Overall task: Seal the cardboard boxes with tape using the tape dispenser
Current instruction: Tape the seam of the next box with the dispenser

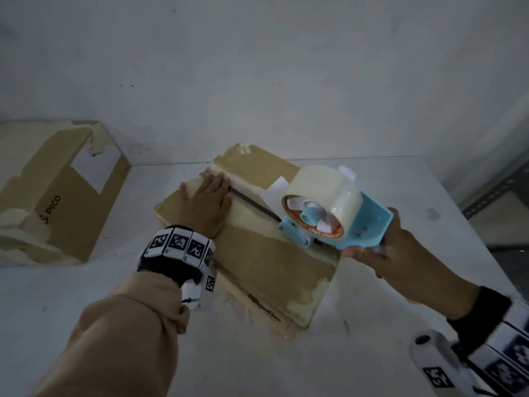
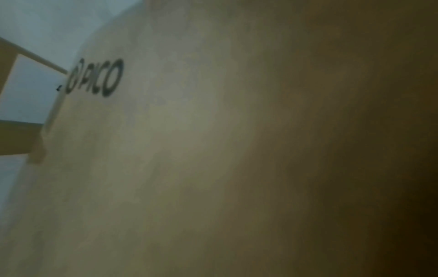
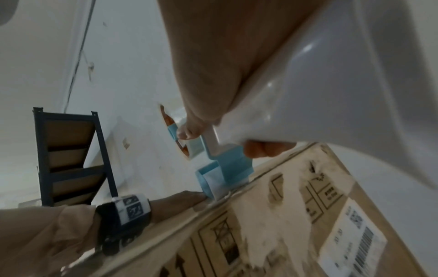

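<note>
A closed cardboard box (image 1: pixel 266 265) lies on the white table, its top patched with old tape and a dark seam running along the middle. My left hand (image 1: pixel 207 203) lies flat on the far end of the lid, fingers straight beside the seam. My right hand (image 1: pixel 378 250) grips the handle of a blue tape dispenser (image 1: pixel 329 216) carrying a roll of clear tape (image 1: pixel 320 190). The dispenser's front end touches the seam near the box's right edge. In the right wrist view the dispenser (image 3: pixel 222 168) sits on the box edge (image 3: pixel 272 215). The left wrist view shows only blurred cardboard (image 2: pixel 166 150) marked PICO.
A second cardboard box (image 1: pixel 57 196), torn at its top with a white label, stands at the far left of the table (image 1: pixel 86 310). A white wall rises behind. A metal shelf rack (image 3: pixel 71 155) stands off the table's right side.
</note>
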`<state>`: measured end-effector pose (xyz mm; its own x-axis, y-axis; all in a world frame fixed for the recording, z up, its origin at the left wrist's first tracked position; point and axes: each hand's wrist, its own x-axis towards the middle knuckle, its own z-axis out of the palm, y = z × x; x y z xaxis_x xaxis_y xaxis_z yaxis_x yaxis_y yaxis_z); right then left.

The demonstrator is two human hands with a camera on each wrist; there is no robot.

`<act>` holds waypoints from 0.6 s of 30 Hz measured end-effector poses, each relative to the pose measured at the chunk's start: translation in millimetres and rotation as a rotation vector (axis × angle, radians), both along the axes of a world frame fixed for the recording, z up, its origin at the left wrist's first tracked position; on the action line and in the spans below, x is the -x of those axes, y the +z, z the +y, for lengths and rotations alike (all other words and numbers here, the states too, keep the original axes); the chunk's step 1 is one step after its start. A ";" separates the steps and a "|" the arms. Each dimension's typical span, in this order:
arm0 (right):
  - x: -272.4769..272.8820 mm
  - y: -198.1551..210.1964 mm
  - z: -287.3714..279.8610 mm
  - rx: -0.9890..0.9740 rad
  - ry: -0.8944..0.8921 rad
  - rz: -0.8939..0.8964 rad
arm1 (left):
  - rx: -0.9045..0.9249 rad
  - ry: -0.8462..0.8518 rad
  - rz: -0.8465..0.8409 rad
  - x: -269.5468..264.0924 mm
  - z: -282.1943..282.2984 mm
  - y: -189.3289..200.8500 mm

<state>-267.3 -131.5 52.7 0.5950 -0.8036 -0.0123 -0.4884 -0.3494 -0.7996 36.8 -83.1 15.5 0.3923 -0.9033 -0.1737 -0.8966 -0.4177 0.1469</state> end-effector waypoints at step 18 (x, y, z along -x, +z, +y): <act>-21.3 -7.6 -13.7 0.036 0.037 -0.024 | -0.045 -0.145 0.023 103.7 41.1 -3.0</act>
